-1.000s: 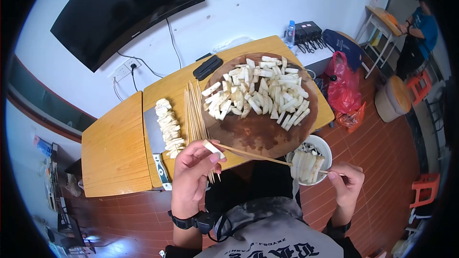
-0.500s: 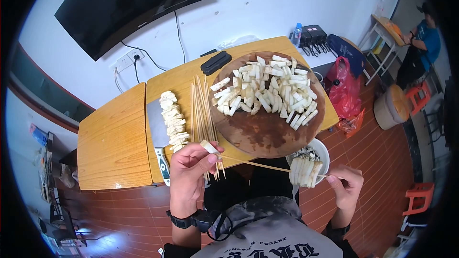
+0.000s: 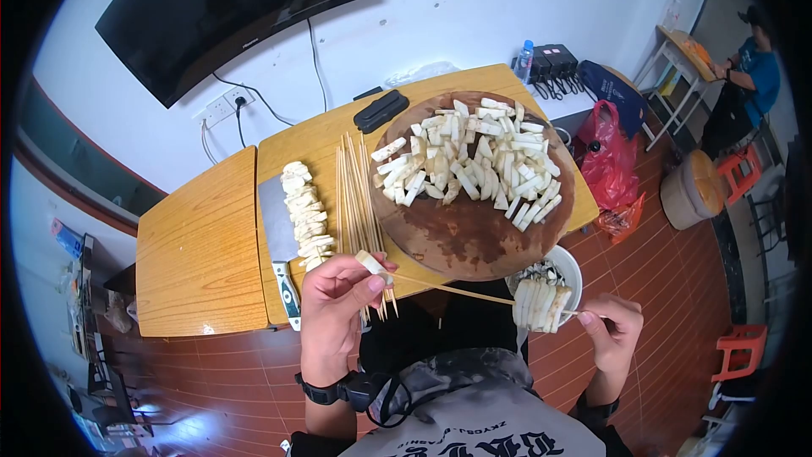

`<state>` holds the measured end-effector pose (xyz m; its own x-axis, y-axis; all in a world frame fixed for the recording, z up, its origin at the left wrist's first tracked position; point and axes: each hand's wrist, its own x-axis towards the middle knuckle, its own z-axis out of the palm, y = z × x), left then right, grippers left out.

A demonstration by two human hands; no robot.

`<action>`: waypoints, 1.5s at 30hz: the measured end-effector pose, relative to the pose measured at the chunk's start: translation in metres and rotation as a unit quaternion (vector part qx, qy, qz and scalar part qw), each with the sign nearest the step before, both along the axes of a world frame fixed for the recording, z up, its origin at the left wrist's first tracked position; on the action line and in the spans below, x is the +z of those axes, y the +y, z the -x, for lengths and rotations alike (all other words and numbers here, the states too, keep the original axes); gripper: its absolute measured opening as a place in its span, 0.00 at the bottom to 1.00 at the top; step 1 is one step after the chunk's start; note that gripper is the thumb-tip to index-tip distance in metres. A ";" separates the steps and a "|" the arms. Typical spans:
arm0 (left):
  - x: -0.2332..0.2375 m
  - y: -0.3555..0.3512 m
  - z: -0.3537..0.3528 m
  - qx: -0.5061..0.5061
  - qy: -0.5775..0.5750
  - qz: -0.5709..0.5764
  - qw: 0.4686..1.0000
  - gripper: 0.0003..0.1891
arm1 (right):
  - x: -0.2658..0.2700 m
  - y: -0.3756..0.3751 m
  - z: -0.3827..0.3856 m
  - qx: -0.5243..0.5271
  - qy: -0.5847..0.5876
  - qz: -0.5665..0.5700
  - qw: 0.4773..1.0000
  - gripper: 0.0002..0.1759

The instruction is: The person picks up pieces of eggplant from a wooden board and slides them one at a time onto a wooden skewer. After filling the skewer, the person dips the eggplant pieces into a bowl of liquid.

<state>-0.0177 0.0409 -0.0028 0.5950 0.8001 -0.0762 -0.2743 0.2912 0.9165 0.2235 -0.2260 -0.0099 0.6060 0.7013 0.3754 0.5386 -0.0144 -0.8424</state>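
Note:
My left hand (image 3: 332, 305) pinches a pale cut vegetable strip (image 3: 370, 262) between thumb and fingers, at the tip of a wooden skewer (image 3: 457, 291). The other end of that skewer is gripped by my right hand (image 3: 616, 334). Several vegetable strips (image 3: 540, 305) are packed side by side on the skewer near my right hand. More loose strips (image 3: 482, 152) lie heaped on a round wooden cutting board (image 3: 482, 237). Bare skewers (image 3: 355, 190) lie left of the board. Beside them, threaded vegetable pieces (image 3: 306, 211) rest on the blade of a knife (image 3: 287, 292).
A white bucket (image 3: 573, 275) with dark scraps stands below the table's (image 3: 199, 245) right front edge. A black case (image 3: 381, 111) lies behind the board. Red plastic bags (image 3: 607, 156) hang at the right. Farther off, a person (image 3: 753, 76) sits near a red stool (image 3: 741, 351).
Both hands hold almost the same position. The strip in my left hand and the skewer show no clear shift.

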 end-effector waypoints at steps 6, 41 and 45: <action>0.005 0.001 0.002 -0.012 -0.001 -0.016 1.000 0.11 | 0.001 -0.002 0.001 -0.012 -0.004 0.007 1.000 0.03; 0.004 -0.003 0.006 0.011 0.040 -0.064 0.997 0.07 | 0.000 -0.004 -0.002 -0.005 -0.018 -0.006 1.000 0.02; 0.005 -0.004 0.006 0.014 0.042 -0.080 0.996 0.07 | 0.003 -0.005 -0.002 -0.004 -0.011 0.002 1.000 0.02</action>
<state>-0.0232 0.0368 0.0018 0.5684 0.8227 0.0052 -0.2005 0.1324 0.9707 0.2250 -0.2306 -0.0073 0.6032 0.6978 0.3863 0.5573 -0.0222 -0.8300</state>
